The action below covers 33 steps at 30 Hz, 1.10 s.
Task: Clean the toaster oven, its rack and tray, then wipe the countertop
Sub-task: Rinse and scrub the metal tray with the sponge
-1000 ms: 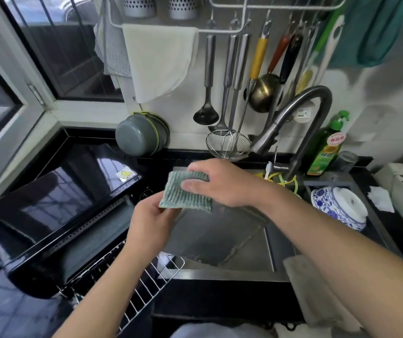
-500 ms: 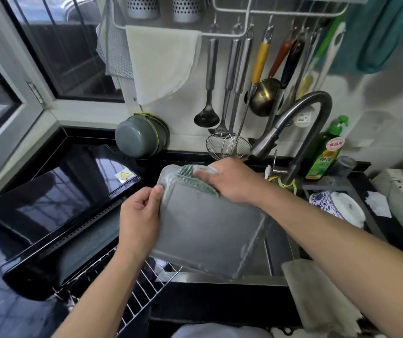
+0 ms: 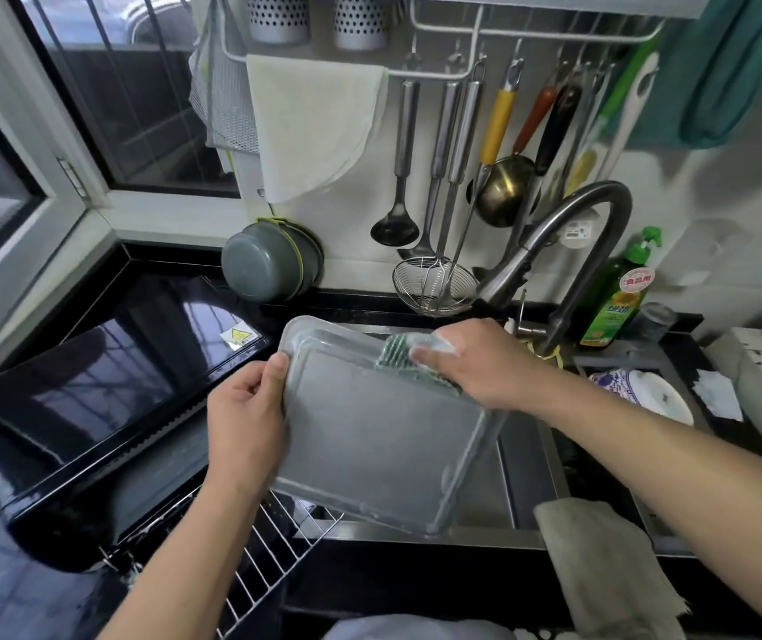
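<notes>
We hold the tray [image 3: 383, 436] tilted over the sink's [image 3: 526, 491] left edge: left hand [image 3: 245, 418] gripping its rim, right hand [image 3: 476, 362] pressing the scouring pad [image 3: 397, 360]. Stiff, light, likely slippery; grip the rim.

From my feed, the right hand [image 3: 471, 362] covers most of the green scrubbing pad [image 3: 409, 364], and its fingertips smear with motion blur. The tray [image 3: 379, 436] hides much of the sink basin beneath. The wire rack [image 3: 272, 561] runs off the bottom edge. The bottle [image 3: 616, 297] label is probably too small to read.
</notes>
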Each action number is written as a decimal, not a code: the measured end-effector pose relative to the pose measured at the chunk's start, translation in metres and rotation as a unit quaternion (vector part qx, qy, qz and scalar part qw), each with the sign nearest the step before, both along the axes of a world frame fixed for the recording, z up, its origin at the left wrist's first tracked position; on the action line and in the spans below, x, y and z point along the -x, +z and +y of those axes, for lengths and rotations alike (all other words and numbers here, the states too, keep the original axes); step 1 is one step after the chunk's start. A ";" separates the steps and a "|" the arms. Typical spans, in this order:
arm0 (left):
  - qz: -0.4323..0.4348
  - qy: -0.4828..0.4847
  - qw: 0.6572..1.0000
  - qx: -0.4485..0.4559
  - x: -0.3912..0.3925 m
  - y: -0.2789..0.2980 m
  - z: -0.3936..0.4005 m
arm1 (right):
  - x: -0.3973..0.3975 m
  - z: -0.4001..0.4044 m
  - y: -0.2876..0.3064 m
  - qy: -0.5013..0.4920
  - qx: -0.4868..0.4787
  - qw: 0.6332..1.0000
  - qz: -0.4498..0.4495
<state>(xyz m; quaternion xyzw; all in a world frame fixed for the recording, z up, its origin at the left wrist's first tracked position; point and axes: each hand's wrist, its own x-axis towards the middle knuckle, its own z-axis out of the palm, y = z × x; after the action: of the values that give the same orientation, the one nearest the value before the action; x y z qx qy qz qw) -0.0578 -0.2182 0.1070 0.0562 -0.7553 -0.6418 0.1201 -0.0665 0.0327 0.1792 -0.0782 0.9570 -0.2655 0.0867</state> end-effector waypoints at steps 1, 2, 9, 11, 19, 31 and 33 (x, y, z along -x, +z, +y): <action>0.005 0.000 1.000 0.013 0.001 0.000 -0.003 | 0.000 0.009 0.001 0.014 -0.024 0.999 -0.026; 0.006 0.000 1.000 0.025 0.003 -0.001 -0.008 | 0.001 0.024 0.001 0.010 -0.038 0.997 -0.064; -0.015 -0.020 0.999 0.032 0.006 -0.004 -0.009 | 0.009 0.047 -0.007 -0.156 0.057 0.986 -0.011; -0.023 -0.016 0.999 0.035 0.009 -0.004 -0.003 | -0.005 0.028 -0.003 -0.049 0.157 0.981 -0.098; 0.007 -0.017 0.998 0.066 0.016 0.010 -0.003 | -0.008 0.038 0.007 -0.060 0.403 0.855 -0.319; -0.002 -0.012 0.998 0.054 0.014 0.007 0.002 | -0.002 -0.002 0.005 0.034 0.051 0.998 -0.028; -0.003 -0.009 0.998 0.058 0.015 0.009 -0.002 | -0.004 0.010 0.008 0.067 0.072 0.990 -0.097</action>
<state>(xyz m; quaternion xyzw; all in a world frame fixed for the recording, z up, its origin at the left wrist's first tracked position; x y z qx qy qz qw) -0.0727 -0.2201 0.1161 0.0442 -0.7918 -0.5981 0.1153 -0.0622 0.0424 0.1871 -0.1216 0.9150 -0.3339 0.1910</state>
